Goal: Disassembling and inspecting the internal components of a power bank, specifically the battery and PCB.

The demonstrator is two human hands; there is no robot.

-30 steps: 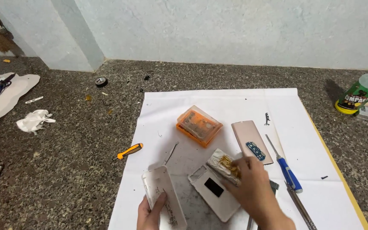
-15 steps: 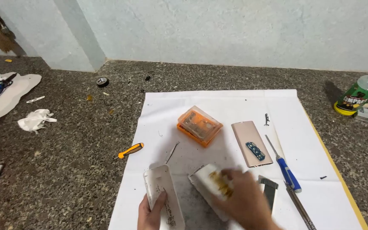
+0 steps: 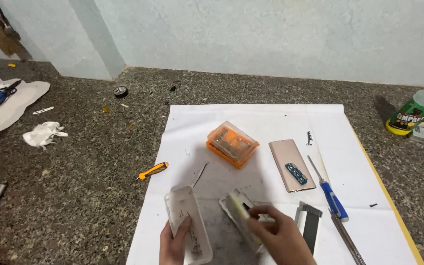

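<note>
Seen from the head camera, a person works over a white paper sheet (image 3: 271, 122) spread on a speckled stone floor (image 3: 74, 196). The left hand (image 3: 174, 244) grasps a clear phone case (image 3: 187, 223), thumb pressed on its upper face and fingers hidden beneath. The right hand (image 3: 281, 239) closes its fingers over the edge of a pale opened phone body (image 3: 239, 211), which sits tilted on the sheet just right of the case; motion blur hides how firmly the fingertips pinch it.

Just right of that grip lies a grey ribbed metal part (image 3: 310, 225), and further right a blue-handled screwdriver (image 3: 331, 195) and a pair of metal tweezers (image 3: 347, 240). Beyond the right hand, toward the wall, rests a rose-gold phone back cover (image 3: 290, 164) with a small blue circuit board (image 3: 296, 173) on it. An orange screwdriver-bit box (image 3: 232, 144) sits up the sheet from both hands. Off the sheet, left of the case, lies a small orange-handled tool (image 3: 152, 171), with a crumpled white tissue (image 3: 42, 135) further left. A green-labelled plastic bottle (image 3: 414, 112) stands far right.
</note>
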